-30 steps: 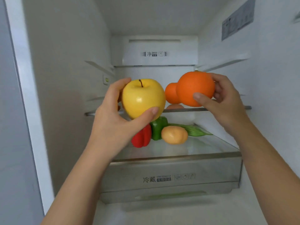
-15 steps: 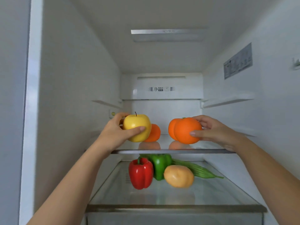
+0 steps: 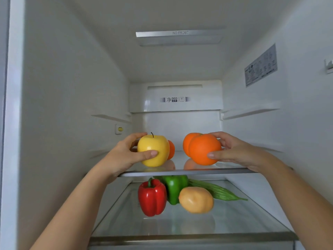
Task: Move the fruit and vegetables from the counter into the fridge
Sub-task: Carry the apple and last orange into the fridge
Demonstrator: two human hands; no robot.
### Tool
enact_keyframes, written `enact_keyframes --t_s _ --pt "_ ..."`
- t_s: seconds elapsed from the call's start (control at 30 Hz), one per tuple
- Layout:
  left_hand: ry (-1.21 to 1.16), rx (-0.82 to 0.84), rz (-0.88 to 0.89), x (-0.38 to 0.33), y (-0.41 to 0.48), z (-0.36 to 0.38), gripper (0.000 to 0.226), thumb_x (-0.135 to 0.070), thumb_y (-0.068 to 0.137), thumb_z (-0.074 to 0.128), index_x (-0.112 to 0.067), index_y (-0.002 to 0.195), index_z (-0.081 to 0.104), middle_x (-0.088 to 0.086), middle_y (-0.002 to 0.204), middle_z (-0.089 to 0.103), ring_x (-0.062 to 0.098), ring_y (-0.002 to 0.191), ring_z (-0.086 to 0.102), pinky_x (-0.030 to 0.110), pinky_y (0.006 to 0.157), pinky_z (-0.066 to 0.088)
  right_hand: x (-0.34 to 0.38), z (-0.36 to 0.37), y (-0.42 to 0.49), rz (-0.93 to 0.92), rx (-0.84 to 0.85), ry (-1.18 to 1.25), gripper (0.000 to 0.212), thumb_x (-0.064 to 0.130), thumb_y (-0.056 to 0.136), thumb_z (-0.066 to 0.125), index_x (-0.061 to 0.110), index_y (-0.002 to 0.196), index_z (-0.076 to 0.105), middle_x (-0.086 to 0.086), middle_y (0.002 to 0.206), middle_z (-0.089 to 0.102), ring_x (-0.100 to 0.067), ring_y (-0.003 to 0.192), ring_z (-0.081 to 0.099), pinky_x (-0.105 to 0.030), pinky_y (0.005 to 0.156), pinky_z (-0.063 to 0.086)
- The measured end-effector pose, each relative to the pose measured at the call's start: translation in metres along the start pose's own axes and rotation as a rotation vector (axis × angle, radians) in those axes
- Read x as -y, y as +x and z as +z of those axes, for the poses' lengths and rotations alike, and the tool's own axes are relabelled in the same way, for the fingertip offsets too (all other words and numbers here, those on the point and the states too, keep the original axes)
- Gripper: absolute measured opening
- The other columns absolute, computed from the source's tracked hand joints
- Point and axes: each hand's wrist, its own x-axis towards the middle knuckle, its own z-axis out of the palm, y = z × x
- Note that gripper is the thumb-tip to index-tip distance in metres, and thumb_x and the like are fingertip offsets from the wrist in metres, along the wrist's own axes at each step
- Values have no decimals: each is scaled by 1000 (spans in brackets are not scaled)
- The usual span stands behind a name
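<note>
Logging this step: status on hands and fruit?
Left hand on yellow apple, right hand on orange. Both at upper glass shelf. Nothing blocking.

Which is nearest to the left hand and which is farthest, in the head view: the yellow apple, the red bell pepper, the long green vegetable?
1. Yellow apple: held in the left hand, upper shelf.
2. Red bell pepper: lower shelf, below the hand.
3. Long green vegetable: lower shelf, far right.

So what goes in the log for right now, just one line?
left hand: holds yellow apple | right hand: holds orange | place: upper shelf | phase: setting down
</note>
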Motion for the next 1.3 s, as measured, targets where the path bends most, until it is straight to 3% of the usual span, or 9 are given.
enact_keyframes --t_s 0.13,0.3,0.47,0.73,0.93,1.03,1.2,1.3 --pt "-4 7 9 1 0 2 82 -38 55 84 -29 126 45 -3 119 54 10 103 55 21 79 47 1 1 -1 -7 -3 -46 56 17 74 71 33 120 43 -6 131 45 -20 111 51 -36 90 47" --pt "31 6 -8 2 0 1 90 -51 40 78 -38 122 43 -6 121 52 13 106 54 29 86 48 3 3 -3 0 -18 -74 76 36 57 73 32 126 40 -4 132 44 -22 114 49 -39 94 44" --pt "48 -3 -8 3 -1 1 90 -52 39 77 -39 121 43 -3 122 51 15 106 54 31 89 47 3 3 -3 -3 -23 -79 68 28 67 74 33 126 39 -5 135 41 -23 116 47 -39 94 44" --pt "99 -12 -12 1 -2 1 94 -54 38 76 -37 124 42 0 124 51 17 106 55 36 92 47 5 4 -5 -13 -49 -108 85 47 45 72 35 123 39 -5 133 42 -23 117 47 -45 100 40" --pt "193 -27 -7 -6 -9 3 104 -52 47 79 -28 137 31 2 135 44 20 116 48 32 92 42 5 7 -7 -62 -125 -146 66 37 65 72 36 122 38 0 124 43 -21 114 47 -40 96 42" --pt "277 -64 18 -7 -15 6 93 -34 67 79 -23 141 24 3 142 37 19 124 41 28 92 35 7 11 -11 -121 -232 -181 59 33 76 69 32 126 39 2 124 47 -16 115 46 -32 91 38" --pt "351 -185 39 -14 -37 6 93 -36 66 77 -24 142 24 3 146 33 18 129 36 36 102 35 18 30 -33 -291 -535 -325 55 30 79 68 23 128 43 8 124 47 -6 115 42 -26 92 31" --pt "500 -311 161 -19 -63 16 78 -35 76 71 -21 140 28 1 143 35 15 128 35 23 97 29 25 54 -51 -398 -673 -418 46 26 82 65 21 124 48 10 120 46 -5 110 42 -20 88 31"
